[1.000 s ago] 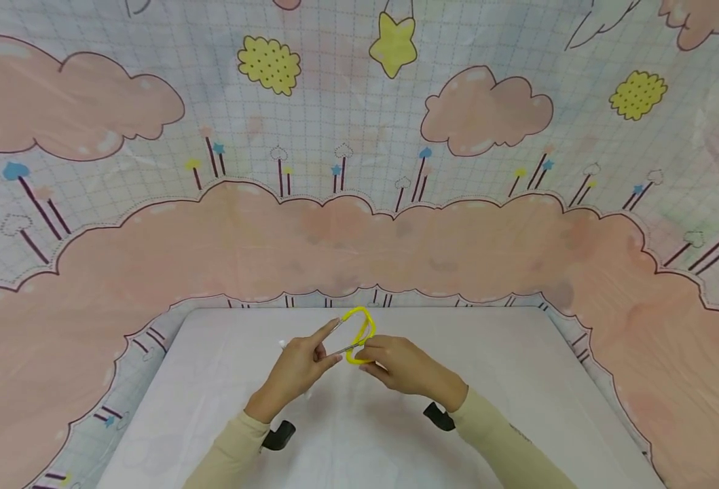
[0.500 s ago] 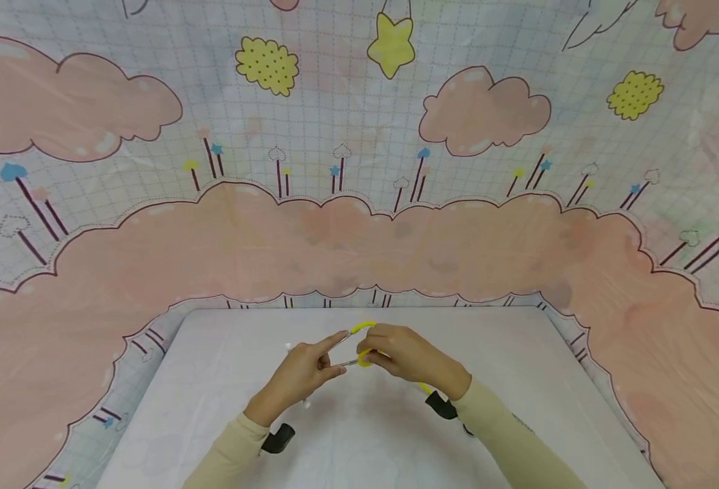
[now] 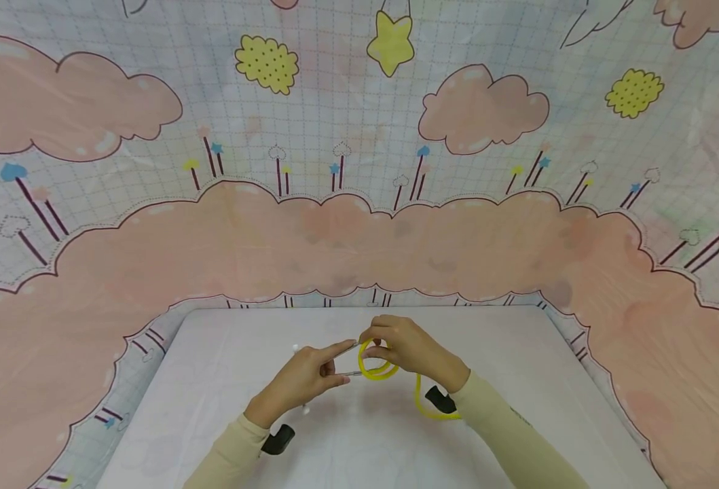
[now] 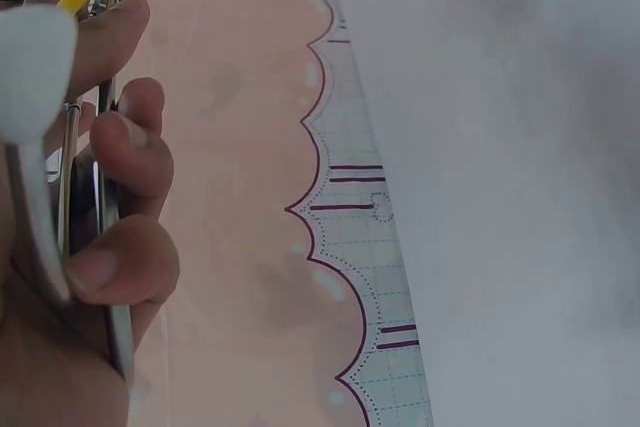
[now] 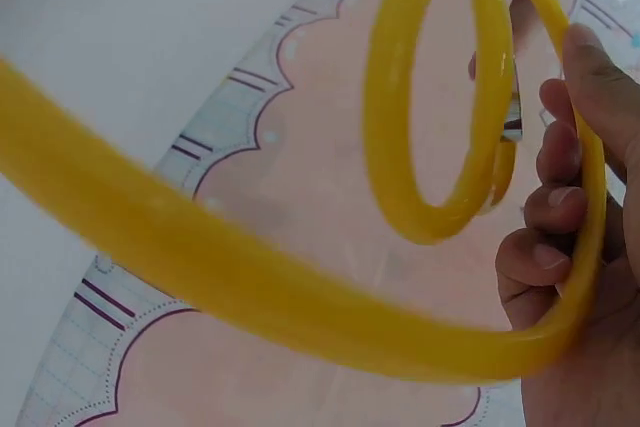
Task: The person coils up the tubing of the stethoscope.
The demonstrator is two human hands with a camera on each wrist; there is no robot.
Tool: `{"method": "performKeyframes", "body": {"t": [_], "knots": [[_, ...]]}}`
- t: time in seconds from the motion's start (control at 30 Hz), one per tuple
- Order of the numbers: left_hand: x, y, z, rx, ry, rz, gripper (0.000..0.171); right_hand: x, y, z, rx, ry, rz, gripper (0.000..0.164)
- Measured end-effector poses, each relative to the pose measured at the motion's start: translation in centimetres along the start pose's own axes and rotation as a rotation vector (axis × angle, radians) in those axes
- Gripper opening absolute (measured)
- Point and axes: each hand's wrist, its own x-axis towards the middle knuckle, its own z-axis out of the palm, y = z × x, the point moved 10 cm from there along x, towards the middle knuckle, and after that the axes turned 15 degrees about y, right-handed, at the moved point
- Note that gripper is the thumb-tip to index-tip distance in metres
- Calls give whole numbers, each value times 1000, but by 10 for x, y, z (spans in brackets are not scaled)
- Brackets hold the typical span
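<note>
Loops of glossy yellow tubing (image 5: 390, 97) hang grasped in the fingers of the right hand (image 3: 409, 350) above the white table (image 3: 365, 448), rightward of silver metal prongs (image 4: 108, 197) clasped lengthwise toward them by the left hand (image 3: 301, 373).

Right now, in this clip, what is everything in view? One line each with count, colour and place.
stethoscope: 1, yellow and silver, held between the hands
ear tips: 2, white, by the left hand
table: 1, white, below the hands
backdrop: 1, mainly pink and pale blue, behind the table
devices: 2, black, one at each wrist
sleeves: 2, beige, on the arms
left hand: 1, bare, holding metal tubes
right hand: 1, bare, holding yellow tube
</note>
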Motion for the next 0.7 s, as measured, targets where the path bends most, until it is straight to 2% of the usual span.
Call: {"method": "performKeyframes", "body": {"t": [0.2, 0.53, 0.7], "knots": [[-3, 5, 3, -22, -32, 6, 61, -1, 7, 3, 45, -13, 38, 12], [-4, 0, 6, -7, -20, 17, 62, -4, 20, 1, 43, -3, 58, 14], [-5, 0, 7, -43, -18, 24, 61, -4, 27, 0, 37, 1, 86, 18]]}}
